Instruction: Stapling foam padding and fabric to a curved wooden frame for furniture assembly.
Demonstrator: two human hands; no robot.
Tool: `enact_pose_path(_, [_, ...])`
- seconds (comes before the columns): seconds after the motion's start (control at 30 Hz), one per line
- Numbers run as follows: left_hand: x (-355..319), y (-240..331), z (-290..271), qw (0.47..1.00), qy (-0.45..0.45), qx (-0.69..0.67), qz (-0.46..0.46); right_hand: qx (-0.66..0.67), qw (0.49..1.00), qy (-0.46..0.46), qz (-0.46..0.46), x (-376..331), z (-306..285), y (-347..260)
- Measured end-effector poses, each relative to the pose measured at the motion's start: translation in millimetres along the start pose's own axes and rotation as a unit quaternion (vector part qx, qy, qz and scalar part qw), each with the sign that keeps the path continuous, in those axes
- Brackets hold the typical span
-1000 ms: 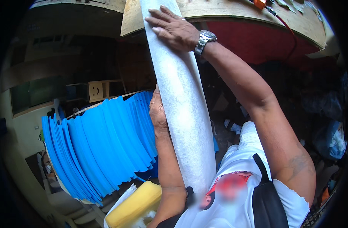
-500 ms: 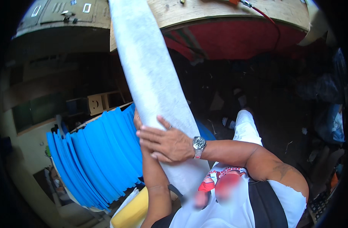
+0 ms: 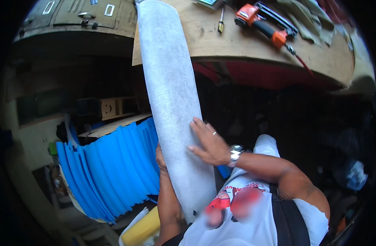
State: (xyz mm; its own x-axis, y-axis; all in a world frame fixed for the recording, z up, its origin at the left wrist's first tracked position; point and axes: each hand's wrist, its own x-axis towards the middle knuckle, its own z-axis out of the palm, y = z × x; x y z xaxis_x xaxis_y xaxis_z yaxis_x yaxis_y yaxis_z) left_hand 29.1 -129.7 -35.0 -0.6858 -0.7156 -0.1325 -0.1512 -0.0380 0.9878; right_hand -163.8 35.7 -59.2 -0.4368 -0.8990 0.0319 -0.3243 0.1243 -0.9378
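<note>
The long grey cloth-covered piece [image 3: 171,94] slopes from the far wooden bench [image 3: 221,51] to the person's white shirt [image 3: 241,229] at the near end. It seems to have 2 rests, the bench top and the body, which probably lets the hands steady it rather than bear its whole weight. The left hand [image 3: 160,158] sits at the left edge, partly behind the piece, likely as a prop from that side; its fingers are mostly hidden, so I cannot tell how tightly they close. The right hand [image 3: 210,143] is spread wide at the right edge, gripping nothing, its fingertips over the cloth, perhaps smoothing or balancing it.

The left forearm rises from the near side, close along the piece. The right elbow bends out to the right, and the forearm crosses leftward, palm down, with a metal watch [image 3: 236,153] at the wrist.

On the bench, an orange and black nail or staple gun [image 3: 259,24] and a screwdriver [image 3: 221,22] lie right of the piece. Blue sheets [image 3: 110,168] stand packed together to the left.
</note>
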Motion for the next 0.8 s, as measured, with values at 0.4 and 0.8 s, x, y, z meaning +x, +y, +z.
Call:
enact_pose_path(0.4, [7,24,32,0.891,0.039,0.376,0.250,-0.535,0.802,0.174,0.198,168,-278,107])
enact_pose_path(0.8, [-16,31,76,0.983,0.129,0.105,0.081,-0.247,0.957,0.034,0.146,97,-284,-17])
